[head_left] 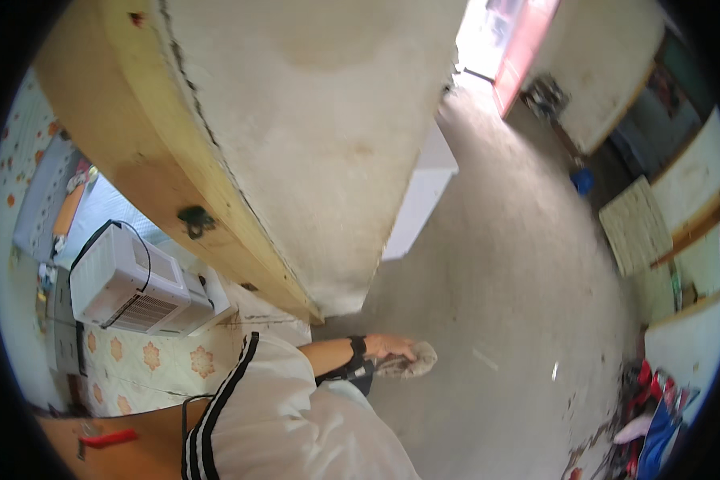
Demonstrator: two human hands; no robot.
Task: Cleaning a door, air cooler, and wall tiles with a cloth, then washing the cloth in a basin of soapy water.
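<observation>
1 head-worn fisheye view looks down at the floor point(504, 304).

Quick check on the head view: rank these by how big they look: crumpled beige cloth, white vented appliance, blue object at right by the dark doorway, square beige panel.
1. White vented appliance
2. Square beige panel
3. Crumpled beige cloth
4. Blue object
Apparent size only.

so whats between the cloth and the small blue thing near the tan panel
In the head view, only grey floor shows between the cloth and the blue thing.
</observation>
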